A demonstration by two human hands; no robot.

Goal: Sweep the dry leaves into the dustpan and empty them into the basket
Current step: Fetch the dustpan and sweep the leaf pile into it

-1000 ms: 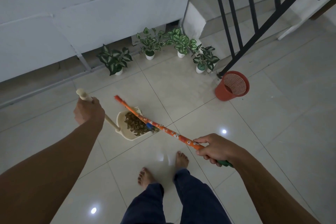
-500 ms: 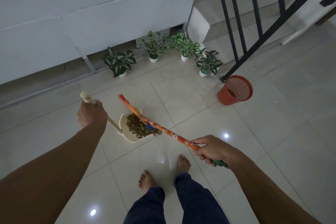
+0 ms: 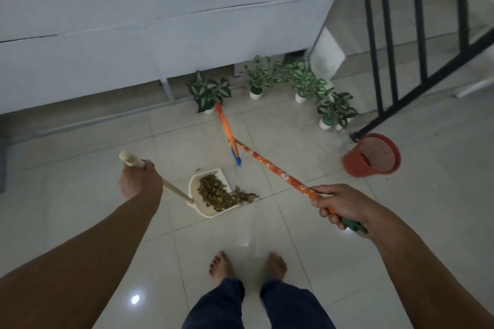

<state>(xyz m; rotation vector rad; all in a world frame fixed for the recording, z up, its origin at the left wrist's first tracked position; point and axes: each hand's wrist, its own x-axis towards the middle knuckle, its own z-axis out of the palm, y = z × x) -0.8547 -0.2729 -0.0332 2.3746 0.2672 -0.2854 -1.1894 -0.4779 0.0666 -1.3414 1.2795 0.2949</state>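
**Two risks: a spill at the lip, a knock from the broom**

The left hand [image 3: 140, 180] is closed round the top of the dustpan's long handle [image 3: 176, 191]. Below and ahead of it, the cream dustpan [image 3: 199, 209] seems to rest on the floor [image 3: 294, 248], with most of the dry leaves [image 3: 213, 192] heaped inside. A few stray leaves [image 3: 244, 196] trail over the open lip, on the side toward the right hand. If the pan is lifted flat or tipped forward, those will likely slide off and the heap could follow. Raising the lip first would guard against that.

The right hand [image 3: 340, 205] grips the orange flowered broom [image 3: 270, 167] near its green end. The broom head [image 3: 227, 131] is beyond the pan, far from both hands and close to a potted plant [image 3: 209, 91]. A careless swing could topple the pot or flick leaves back out. The orange basket [image 3: 355, 165] sits past the right hand, well apart from the pan, so a pan carried one-handed on its long handle may wobble on the way.
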